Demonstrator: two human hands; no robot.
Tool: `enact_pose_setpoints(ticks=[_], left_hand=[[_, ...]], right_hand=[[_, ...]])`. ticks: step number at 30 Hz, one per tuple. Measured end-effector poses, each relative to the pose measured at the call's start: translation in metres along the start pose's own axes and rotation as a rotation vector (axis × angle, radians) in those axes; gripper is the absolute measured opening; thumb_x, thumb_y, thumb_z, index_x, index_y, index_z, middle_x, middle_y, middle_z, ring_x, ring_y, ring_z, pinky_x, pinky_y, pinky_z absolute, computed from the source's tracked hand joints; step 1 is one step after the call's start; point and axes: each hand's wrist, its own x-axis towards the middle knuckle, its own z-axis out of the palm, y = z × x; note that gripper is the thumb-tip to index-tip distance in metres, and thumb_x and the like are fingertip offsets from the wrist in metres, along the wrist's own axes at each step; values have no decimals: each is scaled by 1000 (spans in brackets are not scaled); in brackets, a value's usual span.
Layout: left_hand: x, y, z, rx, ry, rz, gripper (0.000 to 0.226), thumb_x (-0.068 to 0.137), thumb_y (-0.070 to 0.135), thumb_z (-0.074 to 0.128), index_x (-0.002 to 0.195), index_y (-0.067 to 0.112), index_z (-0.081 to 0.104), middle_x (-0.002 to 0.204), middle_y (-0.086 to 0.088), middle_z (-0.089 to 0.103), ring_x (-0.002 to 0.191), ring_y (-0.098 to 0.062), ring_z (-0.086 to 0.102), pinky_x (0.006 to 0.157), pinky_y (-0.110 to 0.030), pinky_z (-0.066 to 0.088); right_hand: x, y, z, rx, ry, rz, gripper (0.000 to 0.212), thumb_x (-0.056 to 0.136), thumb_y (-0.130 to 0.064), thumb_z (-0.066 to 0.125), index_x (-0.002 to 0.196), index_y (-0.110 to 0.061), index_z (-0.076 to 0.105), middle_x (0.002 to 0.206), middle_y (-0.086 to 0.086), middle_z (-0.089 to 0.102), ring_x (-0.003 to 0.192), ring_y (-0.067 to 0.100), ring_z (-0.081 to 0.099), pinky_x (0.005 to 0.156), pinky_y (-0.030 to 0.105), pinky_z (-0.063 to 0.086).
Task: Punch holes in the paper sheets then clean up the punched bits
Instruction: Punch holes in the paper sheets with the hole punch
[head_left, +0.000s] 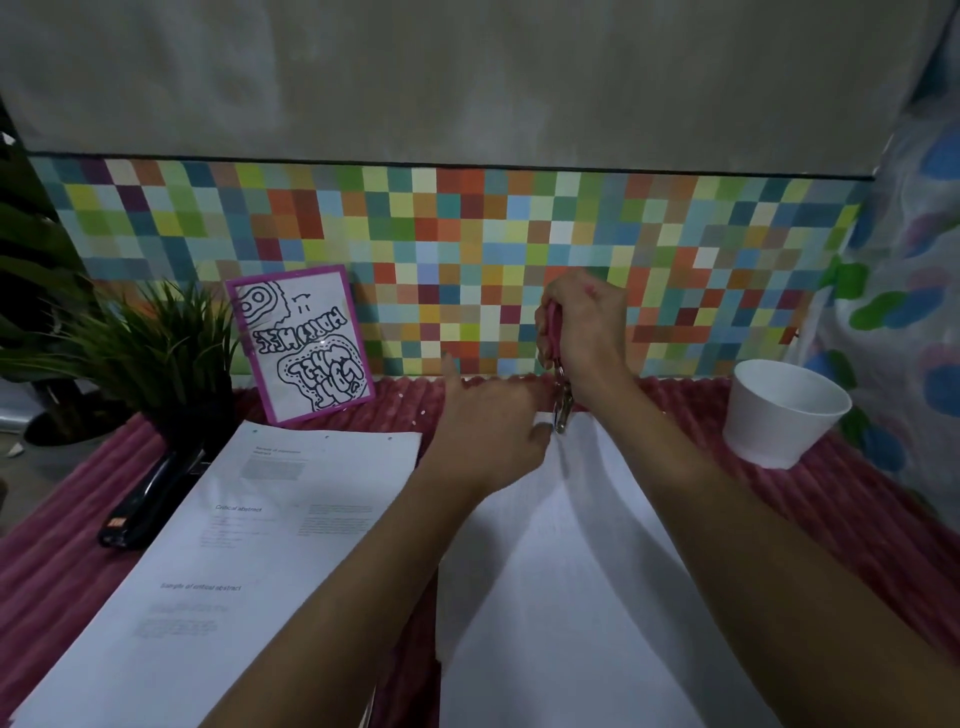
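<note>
- Right hand (587, 332): fingers clenched round pink-handled metal hole punch (558, 374), held upright, metal tip on top edge of blank white paper sheet (571, 571)
- Left hand (493, 421): thumb and curled fingers pinch that edge just beside the punch; forefinger straight
- Printed paper sheets (249, 545), holes along top: left, on maroon ribbed cloth (831, 499)
- White paper cup (784, 410): far right

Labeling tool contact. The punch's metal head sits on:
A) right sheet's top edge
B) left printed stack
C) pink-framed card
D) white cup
A: the right hand grips the pink punch, its head at the top edge of the right sheet, which the left hand holds.
</note>
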Motion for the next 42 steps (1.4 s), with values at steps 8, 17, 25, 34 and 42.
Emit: enact_pose_setpoints(ticks=[8,17,25,34,42], left_hand=[[5,0,8,-85,14,6,16,91,35,57,101,31,68,97,8,70,98,-17,62,110,-44,22],[8,-10,14,-164,-14,-51,11,89,28,62,93,25,72,95,7,70,98,-17,60,102,-40,29],[6,-2,15,-120,-15,-47,11,89,23,61,93,21,71,96,4,71,96,-20,61,101,-40,33],[-3,-28,12,-343,-25,23,19,91,32,61,95,20,76,95,6,75,82,-11,62,94,-36,42],[-4,-41,10,-525,-104,-24,20,91,27,64,97,12,75,98,1,74,82,-5,62,86,-27,49]], right_hand=[[-3,1,-8,87,-63,23,23,79,-15,47,71,3,59,57,18,53,40,25,44,41,27,43],[-2,-1,-18,199,-149,221,39,66,-15,46,96,2,63,64,14,58,48,26,53,53,34,51],[-9,-2,-15,134,-131,201,28,87,-1,40,100,5,64,63,13,58,48,23,55,55,36,53],[4,-8,-45,67,-103,138,25,88,-8,43,94,-1,66,63,11,60,46,23,54,54,36,53],[10,-11,-62,121,-47,106,25,75,-16,45,82,0,63,60,15,56,40,24,47,43,30,45]])
